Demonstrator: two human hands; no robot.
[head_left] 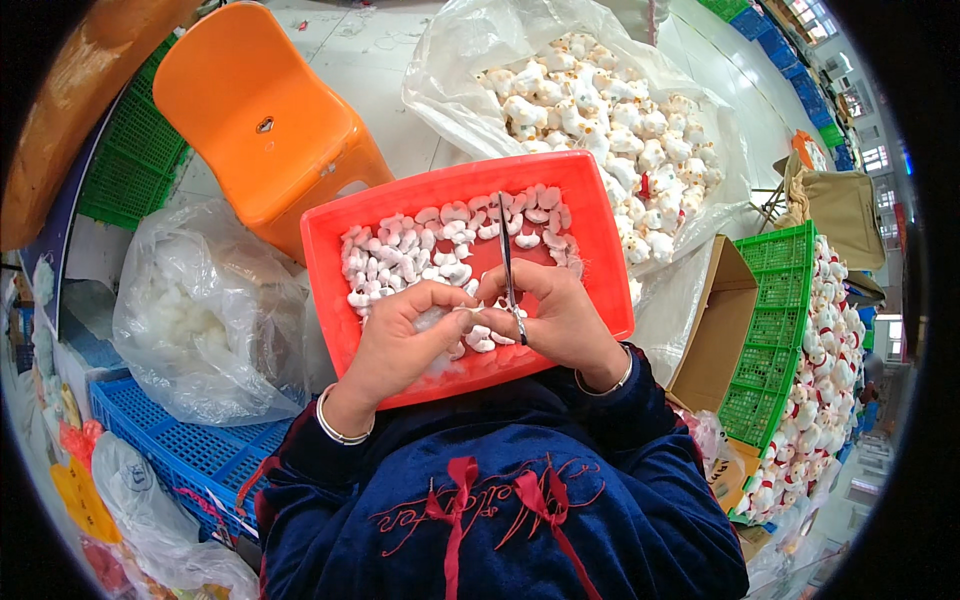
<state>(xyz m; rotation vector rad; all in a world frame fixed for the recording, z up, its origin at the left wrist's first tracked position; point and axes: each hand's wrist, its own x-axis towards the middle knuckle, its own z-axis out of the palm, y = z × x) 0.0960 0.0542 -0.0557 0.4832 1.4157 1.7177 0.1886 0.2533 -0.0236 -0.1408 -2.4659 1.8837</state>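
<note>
Both hands are over a red plastic tray (318, 290) that rests against my lap. My left hand (405, 335) pinches a small white fabric piece (474, 309) between thumb and forefinger. The fingertips of my right hand (555, 315) meet the same piece from the other side. Along the right fingers lies a long slim metal tool (505, 235) that looks like tweezers, one end pointing away from me. Many small white curved plush pieces (395, 250) lie in the tray. White stuffing (432, 320) shows beside my left fingers, partly hidden by them.
An orange stool (255, 120) stands at the far left. Clear bags hold white stuffing (185, 320) on the left and white plush toys (640, 140) at the far right. A blue crate (180, 440), a cardboard box (712, 330) and a green crate (775, 340) flank me.
</note>
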